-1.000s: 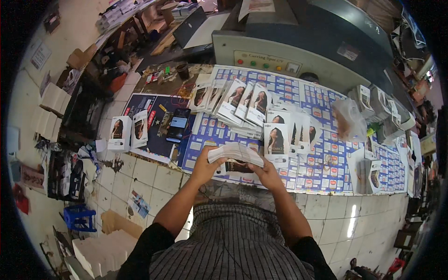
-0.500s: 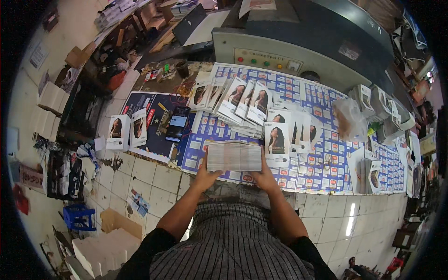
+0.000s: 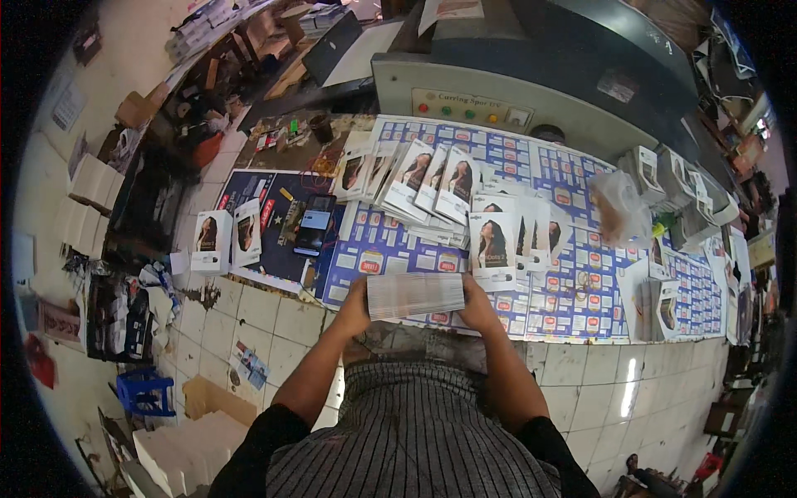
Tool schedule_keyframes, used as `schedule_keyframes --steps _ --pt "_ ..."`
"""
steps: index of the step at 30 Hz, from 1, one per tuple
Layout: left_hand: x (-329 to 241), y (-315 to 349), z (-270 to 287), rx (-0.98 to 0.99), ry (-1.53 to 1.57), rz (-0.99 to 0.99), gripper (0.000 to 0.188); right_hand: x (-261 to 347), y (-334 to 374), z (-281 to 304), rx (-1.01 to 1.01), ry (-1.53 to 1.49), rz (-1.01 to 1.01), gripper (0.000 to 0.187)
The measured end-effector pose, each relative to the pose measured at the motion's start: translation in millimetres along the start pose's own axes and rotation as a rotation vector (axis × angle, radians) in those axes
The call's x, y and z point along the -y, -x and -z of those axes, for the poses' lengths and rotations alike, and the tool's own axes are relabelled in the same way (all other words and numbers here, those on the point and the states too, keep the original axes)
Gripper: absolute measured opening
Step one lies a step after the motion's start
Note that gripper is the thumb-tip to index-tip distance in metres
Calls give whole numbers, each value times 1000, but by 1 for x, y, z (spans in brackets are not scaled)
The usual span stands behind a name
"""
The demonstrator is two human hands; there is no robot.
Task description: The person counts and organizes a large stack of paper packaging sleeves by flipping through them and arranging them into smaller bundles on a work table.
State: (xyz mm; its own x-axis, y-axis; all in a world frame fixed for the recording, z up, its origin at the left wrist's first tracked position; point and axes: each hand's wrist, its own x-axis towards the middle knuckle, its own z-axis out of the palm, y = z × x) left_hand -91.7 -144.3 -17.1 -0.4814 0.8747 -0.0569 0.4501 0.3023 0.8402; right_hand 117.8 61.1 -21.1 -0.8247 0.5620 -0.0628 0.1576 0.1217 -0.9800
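A thick stack of flat white cartons [image 3: 415, 297] is held at the table's near edge, its layered edges facing up at me. My left hand [image 3: 354, 309] grips its left end, and my right hand [image 3: 479, 305] presses against the right end; both are closed on it. Just beyond lies a spread of flat white cartons with a picture of a long-haired person [image 3: 493, 241], several of them overlapping. More piles of the same cartons [image 3: 415, 176] lean farther back to the left.
A blue printed sheet [image 3: 573, 303] covers the table. To the left are a phone [image 3: 315, 226] and two small carton piles [image 3: 212, 241]. A clear plastic bag [image 3: 618, 207] and stacked cartons [image 3: 677, 187] stand at right. Behind is a grey machine with buttons [image 3: 470, 114].
Both hands have drawn the stack a little toward me and tilted it, so its far top edge no longer shows. The cartons on the table look unmoved.
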Motion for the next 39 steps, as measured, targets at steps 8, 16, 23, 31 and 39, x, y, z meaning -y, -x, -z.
schedule_keyframes --steps 8,16,23,31,39 --pt "-124 -37 25 -114 -692 -329 88 -7 -5 3 1 85 -3 27" --pt "-89 -44 -20 295 -845 -224 72 -2 -2 -1 -35 111 27 35" --pt "-108 -31 -3 166 54 61 39 37 8 -9 -431 -486 102 71" --pt "-62 -30 -49 -33 516 10 46 50 6 -10 -130 -94 91 61" --pt "-9 -24 -80 196 647 -74 77 15 3 -23 26 -251 7 88"
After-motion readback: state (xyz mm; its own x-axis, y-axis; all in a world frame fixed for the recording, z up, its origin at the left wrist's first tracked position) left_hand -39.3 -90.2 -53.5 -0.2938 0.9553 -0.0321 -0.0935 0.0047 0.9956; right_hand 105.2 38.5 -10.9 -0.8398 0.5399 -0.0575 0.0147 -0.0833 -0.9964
